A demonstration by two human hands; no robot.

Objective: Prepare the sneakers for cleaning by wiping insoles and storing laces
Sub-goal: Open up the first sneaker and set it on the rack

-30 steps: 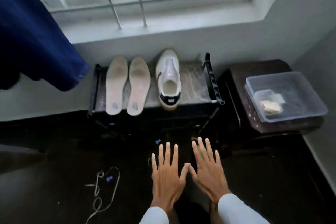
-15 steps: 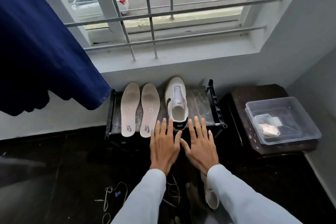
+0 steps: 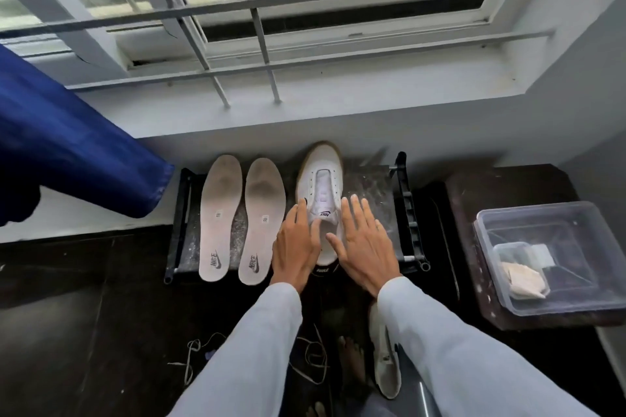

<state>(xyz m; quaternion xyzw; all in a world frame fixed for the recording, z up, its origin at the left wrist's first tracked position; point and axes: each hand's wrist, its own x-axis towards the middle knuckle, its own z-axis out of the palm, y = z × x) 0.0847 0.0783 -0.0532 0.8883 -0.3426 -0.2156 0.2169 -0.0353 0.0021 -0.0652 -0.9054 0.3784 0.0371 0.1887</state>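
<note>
A white sneaker [image 3: 321, 179] without laces stands toe-away on a low black rack [image 3: 379, 186] under the window. Two worn insoles, one [image 3: 219, 217] left of the other [image 3: 262, 218], lie side by side on the rack, left of the shoe. My left hand [image 3: 296, 244] and my right hand [image 3: 364, 242] hover flat with fingers apart over the shoe's heel end, one on each side, holding nothing. The second sneaker [image 3: 384, 359] lies on the dark floor under my right sleeve. Loose laces lie on the floor, one [image 3: 193, 359] at the left and another [image 3: 313, 359] between my arms.
A clear plastic box [image 3: 508, 288] with a cloth [image 3: 523, 279] and a small container inside sits on a dark stand [image 3: 474, 200] to the right. A blue curtain [image 3: 67, 152] hangs at the left. A barred window and sill are behind the rack. A bare foot [image 3: 352, 362] shows below.
My view has risen and moved closer to the rack. Both hands have reached forward from above the floor to over the sneaker's heel, still flat and spread.
</note>
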